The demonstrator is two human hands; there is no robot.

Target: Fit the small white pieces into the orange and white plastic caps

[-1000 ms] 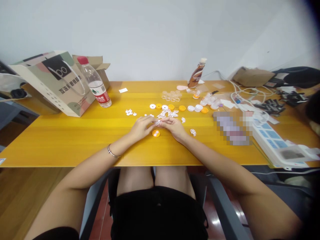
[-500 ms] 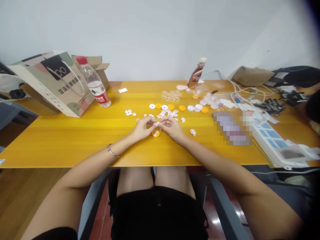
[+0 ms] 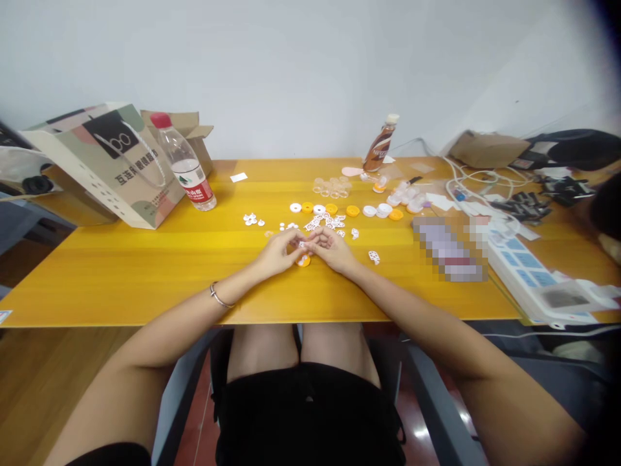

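My left hand (image 3: 281, 251) and my right hand (image 3: 330, 249) meet fingertip to fingertip over the table's middle. Pinched between them is a small white plastic piece (image 3: 301, 244), mostly covered by the fingers. Just below it, an orange round cap (image 3: 304, 261) with something whitish inside rests on the tabletop. Beyond the fingers lies a pile of white openwork plastic pieces (image 3: 326, 221). Single pieces of the same sort lie to the right, one of them a white openwork piece (image 3: 373, 257). Small white round parts (image 3: 251, 219) are grouped at the left.
Orange and white rings and caps (image 3: 331, 208) form a row behind the pile, with clear cups (image 3: 332, 188) farther back. A water bottle (image 3: 187, 165) and paper bag (image 3: 126, 168) stand left. A brown drink bottle (image 3: 381, 145), cables and a power strip (image 3: 528, 272) are right.
Both hands stay together over the orange cap. My fingertips have shifted slightly, and the white piece is more covered by them now. The view has moved a little.
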